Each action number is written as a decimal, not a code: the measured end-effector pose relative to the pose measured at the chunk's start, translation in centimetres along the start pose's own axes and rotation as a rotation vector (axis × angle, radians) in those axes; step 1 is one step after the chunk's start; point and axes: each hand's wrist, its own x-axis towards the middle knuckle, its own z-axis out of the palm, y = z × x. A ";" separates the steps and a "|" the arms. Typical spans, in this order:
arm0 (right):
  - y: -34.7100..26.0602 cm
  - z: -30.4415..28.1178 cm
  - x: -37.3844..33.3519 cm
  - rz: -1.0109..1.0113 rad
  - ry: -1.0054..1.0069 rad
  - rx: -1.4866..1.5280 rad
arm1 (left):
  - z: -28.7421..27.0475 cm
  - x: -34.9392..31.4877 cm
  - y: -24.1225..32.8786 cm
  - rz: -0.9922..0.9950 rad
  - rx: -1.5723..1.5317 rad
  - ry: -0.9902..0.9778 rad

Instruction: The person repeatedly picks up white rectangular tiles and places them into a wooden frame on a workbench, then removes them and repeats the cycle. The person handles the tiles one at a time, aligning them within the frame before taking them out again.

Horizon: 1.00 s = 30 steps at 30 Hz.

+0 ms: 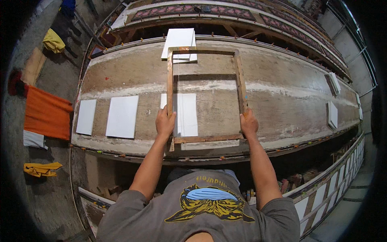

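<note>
I hold a rectangular wooden frame (209, 139) above a long worn table (129, 76). My left hand (165, 122) grips its left bar near the lower corner, fingers wrapped round the wood. On the opposite bar, my right hand (249, 122) is closed at about the same height. Whether a thin mesh spans the frame I cannot tell. Through its opening, part of a white sheet (187, 115) shows on the table. Two more white sheets, one nearer (122, 117) and one farther left (86, 117), lie to the left of the frame.
White sheets (177, 40) overlap at the table's far edge, behind the frame. More white pieces (332, 115) lie at the right end. Beyond stands another long table with dark patterned strips (193, 13). Orange cloth (47, 113) hangs at left; a white-panelled table (318, 193) runs lower right.
</note>
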 end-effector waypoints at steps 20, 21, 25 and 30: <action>22.1 -3.0 2.5 0.073 -0.092 -0.035 | 19.5 -9.3 7.6 -0.014 -0.085 -0.011; 22.5 -2.8 2.2 0.052 -0.078 -0.030 | 19.2 -9.6 7.8 -0.012 -0.082 -0.021; 24.3 -1.9 1.5 -0.010 0.004 -0.026 | 19.5 -9.8 8.3 0.020 -0.082 -0.018; 24.3 -2.5 1.3 0.052 -0.078 -0.065 | 19.4 -10.2 8.7 -0.001 -0.136 -0.043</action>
